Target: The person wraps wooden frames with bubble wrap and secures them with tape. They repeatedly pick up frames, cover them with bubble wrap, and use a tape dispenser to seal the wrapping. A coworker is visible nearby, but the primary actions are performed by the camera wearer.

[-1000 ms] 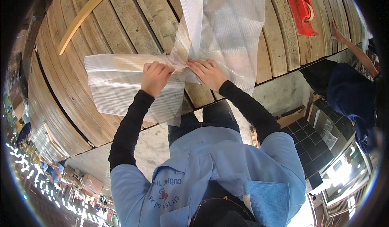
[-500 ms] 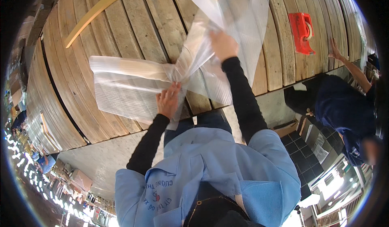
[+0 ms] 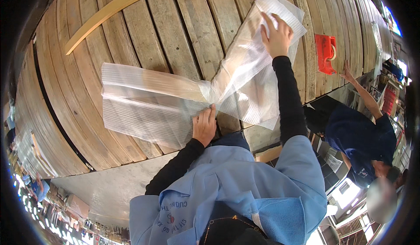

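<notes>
A translucent white ribbed packing sheet (image 3: 144, 114) lies on the slatted wooden table (image 3: 188, 26). It covers a bent, tan wooden piece (image 3: 227, 68), which shows faintly through the folded layers and forms a V shape. My right hand (image 3: 278, 35) lies with spread fingers on the sheet over the far end of the piece's right arm. Near the table's front edge, my left hand (image 3: 204, 126) rests flat on the sheet, just below the bend. Neither hand grips anything. Much of the wooden piece is hidden by the wrap.
A bare curved wooden piece (image 3: 107, 20) lies at the far left of the table. To the right sits a red tape dispenser (image 3: 324, 55) with a roll in it. Beyond it, a co-worker in dark blue (image 3: 356, 131) has a hand (image 3: 348, 73) at the table edge.
The raised right flap has come down over the piece's right arm. My right hand has moved right, from gripping the sheet to lying spread on it. My left hand has slid right and nearer.
</notes>
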### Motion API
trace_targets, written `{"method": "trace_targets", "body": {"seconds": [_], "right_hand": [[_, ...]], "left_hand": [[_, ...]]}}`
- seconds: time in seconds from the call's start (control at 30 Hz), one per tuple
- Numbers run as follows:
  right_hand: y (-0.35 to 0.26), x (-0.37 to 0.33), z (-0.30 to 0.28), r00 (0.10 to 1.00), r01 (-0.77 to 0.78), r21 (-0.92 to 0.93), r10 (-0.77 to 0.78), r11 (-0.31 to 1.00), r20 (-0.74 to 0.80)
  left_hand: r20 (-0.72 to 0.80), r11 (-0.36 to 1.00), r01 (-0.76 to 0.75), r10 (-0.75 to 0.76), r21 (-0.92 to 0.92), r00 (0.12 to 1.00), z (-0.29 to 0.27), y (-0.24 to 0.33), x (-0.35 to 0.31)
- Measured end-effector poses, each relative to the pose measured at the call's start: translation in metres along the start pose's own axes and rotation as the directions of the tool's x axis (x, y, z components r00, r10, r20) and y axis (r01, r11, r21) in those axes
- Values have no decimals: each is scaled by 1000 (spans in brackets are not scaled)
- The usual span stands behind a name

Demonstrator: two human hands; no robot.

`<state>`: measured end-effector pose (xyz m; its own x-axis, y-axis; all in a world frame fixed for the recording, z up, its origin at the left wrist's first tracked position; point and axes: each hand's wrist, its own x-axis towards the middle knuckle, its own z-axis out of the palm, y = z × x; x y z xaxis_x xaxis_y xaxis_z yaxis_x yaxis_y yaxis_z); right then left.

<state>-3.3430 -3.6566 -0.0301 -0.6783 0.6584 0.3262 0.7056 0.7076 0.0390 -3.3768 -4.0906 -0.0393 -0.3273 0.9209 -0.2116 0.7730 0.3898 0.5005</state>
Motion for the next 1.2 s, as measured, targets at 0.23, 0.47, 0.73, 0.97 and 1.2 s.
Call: {"method": "trace_targets", "body": {"seconds": [0.23,0.47,0.73,0.97,1.2], "right_hand": [[34,56,71,939,-322,-89,330,942,94],[-170,176,22,912,409,390,-366,825,-185],[-430,218,87,628,591,491,-747,640,218],[-417,236,84,590,703,377,-791,603,163],[-374,230,-86,707,689,246,-707,682,-23]], "left_hand": [[-69,996,-73,77,56,995,-5,-9,2],[54,997,75,-76,24,996,11,-20,-6],[-29,967,37,-46,-253,999,-16,-25,-9],[-428,957,-117,-9,-266,904,-57,-32,27],[93,977,-176,165,121,982,-38,-43,34]]}}
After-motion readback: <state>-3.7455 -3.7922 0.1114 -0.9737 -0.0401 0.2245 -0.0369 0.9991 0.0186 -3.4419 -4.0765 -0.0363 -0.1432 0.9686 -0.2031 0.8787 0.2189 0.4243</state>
